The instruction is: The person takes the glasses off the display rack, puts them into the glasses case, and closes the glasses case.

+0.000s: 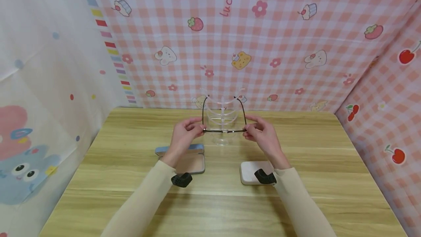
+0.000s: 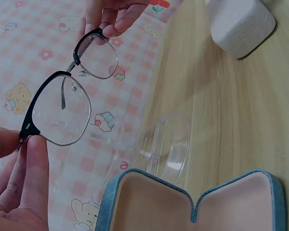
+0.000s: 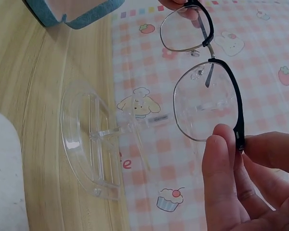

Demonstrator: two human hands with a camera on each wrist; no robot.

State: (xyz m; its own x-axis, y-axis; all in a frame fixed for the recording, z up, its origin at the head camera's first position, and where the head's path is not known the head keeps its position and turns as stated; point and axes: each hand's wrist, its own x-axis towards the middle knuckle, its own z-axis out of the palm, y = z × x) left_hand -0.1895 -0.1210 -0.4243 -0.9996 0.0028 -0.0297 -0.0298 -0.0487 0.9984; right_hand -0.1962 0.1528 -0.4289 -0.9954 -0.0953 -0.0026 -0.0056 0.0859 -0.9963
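Observation:
A pair of glasses (image 2: 36, 103) with a black browline frame and thin metal lower rims is held up between both hands, temples unfolded and pointing away. My left hand (image 1: 186, 134) pinches the left hinge corner between thumb and fingers. At the opposite corner, my right hand (image 1: 263, 136) pinches the frame the same way. Just behind the glasses stands a clear plastic display stand (image 1: 222, 120) with curved tiers; its base (image 3: 94, 139) rests on the table. In the head view the frame overlaps the stand.
An open blue glasses case (image 1: 197, 149) with a pale lining lies under the left forearm. Beneath the right wrist is a closed white case (image 1: 247, 173). The wooden table (image 1: 217, 211) ends at a pink checked cloth (image 1: 279, 28) behind.

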